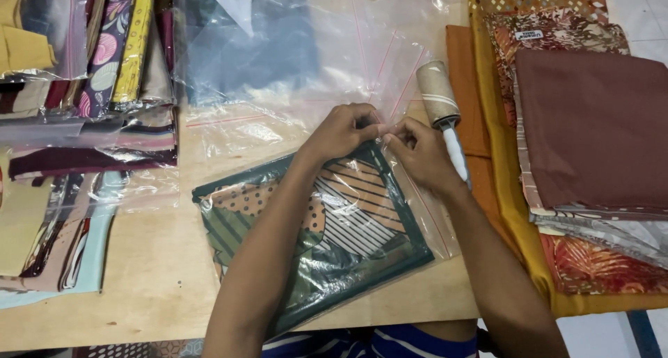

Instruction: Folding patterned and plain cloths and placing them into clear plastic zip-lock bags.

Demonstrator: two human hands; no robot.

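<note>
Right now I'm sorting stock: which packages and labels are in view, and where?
Clear bag with patterned green-and-orange scarf: table centre, pinched at its top by left hand and right hand.
Empty clear bags: behind it, red seal lines.
Bagged fabrics: left, stacked.
Small white label: on patterned cloth, upper right.

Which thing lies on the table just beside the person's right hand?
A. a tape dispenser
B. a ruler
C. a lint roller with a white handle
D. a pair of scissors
C: a lint roller with a white handle lies right next to the right hand.
</note>
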